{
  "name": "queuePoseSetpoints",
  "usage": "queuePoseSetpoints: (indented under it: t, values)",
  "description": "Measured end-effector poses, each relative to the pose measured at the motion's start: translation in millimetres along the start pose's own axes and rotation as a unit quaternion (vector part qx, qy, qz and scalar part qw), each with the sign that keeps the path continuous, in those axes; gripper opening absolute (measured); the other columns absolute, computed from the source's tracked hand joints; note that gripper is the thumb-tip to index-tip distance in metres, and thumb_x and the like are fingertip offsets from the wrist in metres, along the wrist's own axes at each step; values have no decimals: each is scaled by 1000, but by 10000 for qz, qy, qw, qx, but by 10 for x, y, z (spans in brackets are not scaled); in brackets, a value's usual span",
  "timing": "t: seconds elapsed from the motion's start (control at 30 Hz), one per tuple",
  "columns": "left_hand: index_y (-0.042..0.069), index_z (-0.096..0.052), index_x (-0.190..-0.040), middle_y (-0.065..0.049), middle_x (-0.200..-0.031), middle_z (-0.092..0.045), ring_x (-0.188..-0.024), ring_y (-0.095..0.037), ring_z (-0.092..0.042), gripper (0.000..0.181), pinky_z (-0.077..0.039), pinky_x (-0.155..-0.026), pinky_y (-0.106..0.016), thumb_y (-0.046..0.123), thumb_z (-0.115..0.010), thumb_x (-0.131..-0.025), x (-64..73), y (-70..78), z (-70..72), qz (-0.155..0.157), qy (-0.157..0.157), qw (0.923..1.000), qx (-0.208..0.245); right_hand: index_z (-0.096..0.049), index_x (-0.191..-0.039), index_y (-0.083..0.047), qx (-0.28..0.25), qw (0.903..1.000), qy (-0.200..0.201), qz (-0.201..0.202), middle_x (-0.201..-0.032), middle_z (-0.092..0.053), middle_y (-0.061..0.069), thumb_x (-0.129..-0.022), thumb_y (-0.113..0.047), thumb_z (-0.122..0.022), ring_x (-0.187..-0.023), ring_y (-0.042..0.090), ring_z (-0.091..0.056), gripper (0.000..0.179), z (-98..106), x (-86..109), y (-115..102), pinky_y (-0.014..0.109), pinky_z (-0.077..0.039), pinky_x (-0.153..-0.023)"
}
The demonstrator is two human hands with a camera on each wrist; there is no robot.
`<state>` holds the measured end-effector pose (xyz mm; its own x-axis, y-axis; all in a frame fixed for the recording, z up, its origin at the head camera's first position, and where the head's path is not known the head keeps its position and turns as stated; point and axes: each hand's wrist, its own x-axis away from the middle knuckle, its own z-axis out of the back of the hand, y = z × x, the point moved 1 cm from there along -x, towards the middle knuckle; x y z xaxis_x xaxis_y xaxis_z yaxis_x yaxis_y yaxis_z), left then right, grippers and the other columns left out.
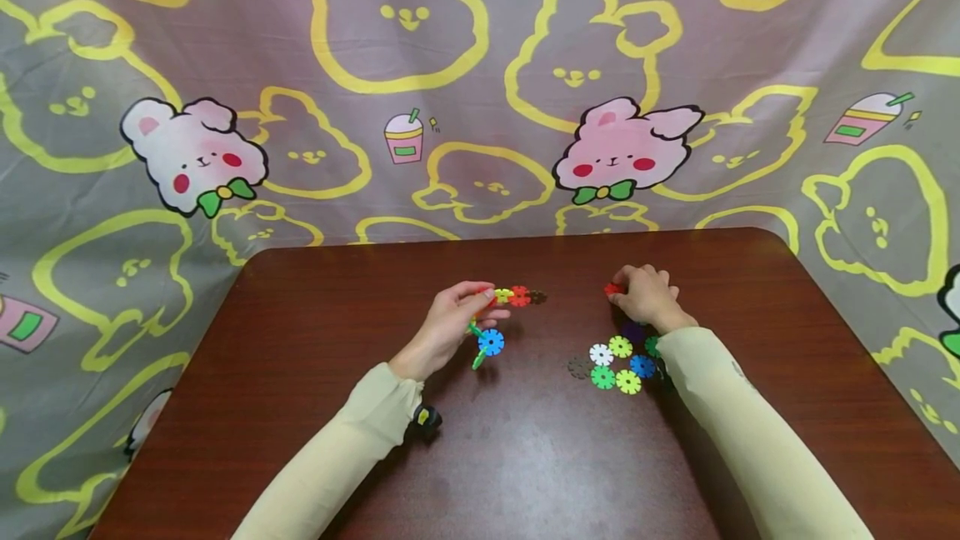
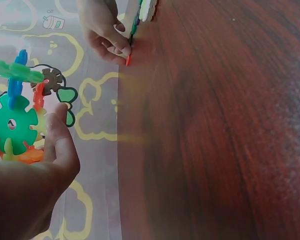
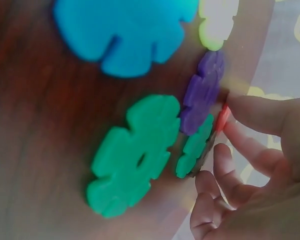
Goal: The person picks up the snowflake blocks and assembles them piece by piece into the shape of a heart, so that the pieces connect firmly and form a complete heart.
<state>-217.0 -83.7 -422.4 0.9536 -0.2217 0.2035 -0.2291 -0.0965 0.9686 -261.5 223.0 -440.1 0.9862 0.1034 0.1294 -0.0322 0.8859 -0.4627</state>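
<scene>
My left hand [image 1: 450, 322] grips a joined set of notched plastic snowflake discs above the table. From it a row with a yellow, a red disc [image 1: 520, 296] and a brown disc [image 1: 537, 297] points right, while a blue disc [image 1: 491, 342] with green ones hangs below. In the left wrist view a green disc [image 2: 12, 124] and a brown disc [image 2: 52, 81] of this set show near the thumb. My right hand [image 1: 647, 298] pinches a single red snowflake disc [image 3: 223, 118] between thumb and fingertip, low at the table's far side. Its other fingers are bent.
Loose discs lie just in front of the right hand: white [image 1: 601, 355], yellow [image 1: 628, 382], green [image 1: 603, 377], blue [image 1: 642, 367], brown [image 1: 579, 367] and purple [image 3: 202, 92]. The brown table [image 1: 525, 457] ends at a patterned curtain [image 1: 480, 107].
</scene>
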Motion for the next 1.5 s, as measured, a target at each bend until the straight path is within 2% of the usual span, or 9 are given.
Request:
queuePoseSetpoints:
  t: [0.13,0.33,0.6,0.7,0.87,1.13,1.27,1.4,1.5]
  values:
    - [-7,-50,-132,-4,-92,-69,-86,-17,-73,41,-47,-98,-52,14,-56,-98,-6,1,-2,-9,-24,10000,0,-59,-111,3,-24,9998,-170,-105,-115,-51,29,-90,-23,-65,-104,47,-37,34,39,-23,17,57,-31,-79]
    - [-5,-54,-127,-7,-94,-70,-85,-18,-74,34,-49,-96,-51,12,-57,-97,-1,0,-10,-40,28,10000,10,-59,-100,2,-89,9984,-424,-350,-107,-54,26,-87,-30,-69,-104,48,-37,36,92,-53,54,63,-29,-83]
    - [-6,-52,-129,-5,-91,-69,-82,-16,-73,36,-51,-94,-48,12,-56,-97,2,-9,-11,-64,28,10000,37,-57,-91,-2,-326,9988,-240,-293,-91,-58,18,-85,-27,-72,-101,45,-38,30,108,-18,35,58,-28,-80]
    - [-6,-50,-131,-4,-91,-68,-81,-15,-73,37,-53,-92,-47,10,-56,-98,3,-8,-11,-102,41,9999,39,-55,-93,-3,-376,9990,-126,-197,-87,-58,17,-85,-24,-72,-102,46,-37,28,96,-2,21,57,-26,-79]
    - [4,-53,-128,-9,-98,-68,-82,-16,-73,32,-52,-92,-48,13,-57,-97,11,4,-6,-68,93,9999,-6,-53,-98,-3,-361,9993,93,-63,-90,-60,18,-85,-20,-72,-103,45,-39,29,62,14,-5,55,-24,-79]
    - [11,-55,-128,-23,-110,-67,-83,-17,-73,31,-56,-76,-31,16,-58,-97,14,10,15,-129,42,9996,-257,-56,-102,-2,-582,9977,302,191,-99,-66,19,-86,-13,-70,-91,36,-55,24,36,21,-14,52,-25,-79]
    - [11,-56,-127,-21,-108,-68,-84,-17,-73,30,-56,-75,-31,16,-58,-97,14,12,18,-160,21,9996,-221,-57,-104,-1,-835,9956,299,312,-98,-67,19,-87,-13,-68,-87,33,-57,23,49,33,-38,50,-32,-79]
    - [10,-55,-128,-24,-110,-67,-85,-18,-74,31,-56,-75,-30,15,-57,-98,17,23,12,-213,-10,9995,-241,-57,-108,-1,-1179,9924,182,311,-96,-65,17,-89,-14,-66,-81,27,-56,25,71,54,-88,37,-43,-72]
    - [9,-54,-128,-29,-117,-62,-85,-18,-74,31,-56,-74,-29,14,-56,-98,13,30,10,-256,-46,9994,-220,-56,-111,-1,-1518,9879,83,323,-96,-64,16,-91,-15,-65,-81,25,-55,26,84,62,-135,31,-44,-68]
